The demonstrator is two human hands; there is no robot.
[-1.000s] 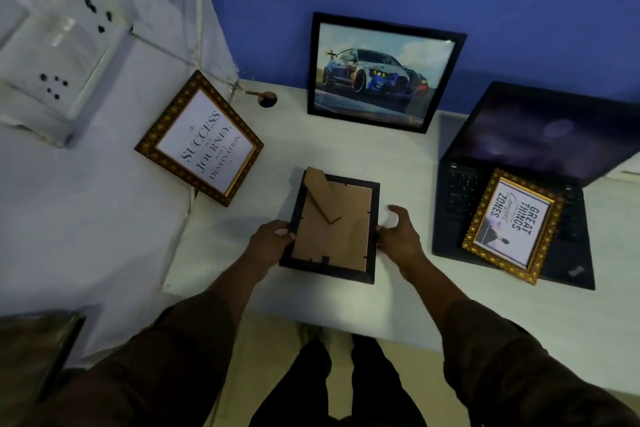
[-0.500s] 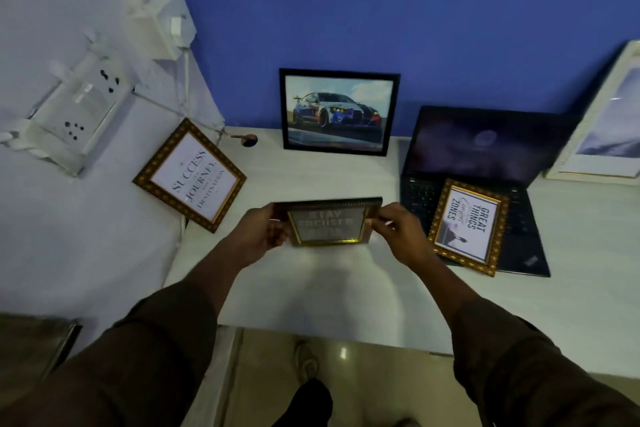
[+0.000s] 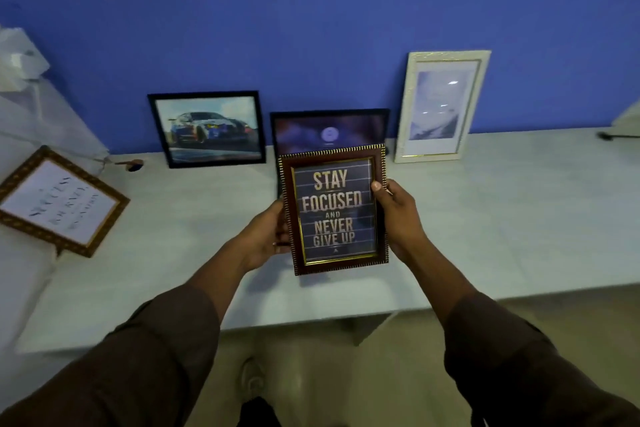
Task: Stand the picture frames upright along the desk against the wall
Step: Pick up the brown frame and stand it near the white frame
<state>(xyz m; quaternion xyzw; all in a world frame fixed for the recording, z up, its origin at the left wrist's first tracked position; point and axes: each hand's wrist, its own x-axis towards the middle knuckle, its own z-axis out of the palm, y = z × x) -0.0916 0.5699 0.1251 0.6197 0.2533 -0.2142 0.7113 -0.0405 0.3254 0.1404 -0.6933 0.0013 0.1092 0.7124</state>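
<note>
Held frame: I held the brown frame (image 3: 333, 210) at the picture's centre, raised above the table (image 3: 502, 218), upright, its "Stay focused and never give up" print facing me.
Left hand: my left hand (image 3: 268, 236) gripped its left edge, fingers (image 3: 278, 218) closed round the rim and partly hidden behind it.
Right hand: my right hand (image 3: 396, 215) gripped its right edge, thumb on the front, the other fingers behind.
Car picture (image 3: 207, 128): upper left of centre, standing against the blue wall (image 3: 311, 10).
White frame (image 3: 441, 106): upper right, leaning on that wall.
Laptop (image 3: 329, 130): behind the held frame, screen lit.
Gold frame (image 3: 59, 199): left edge, tilted; its support I could not tell.
</note>
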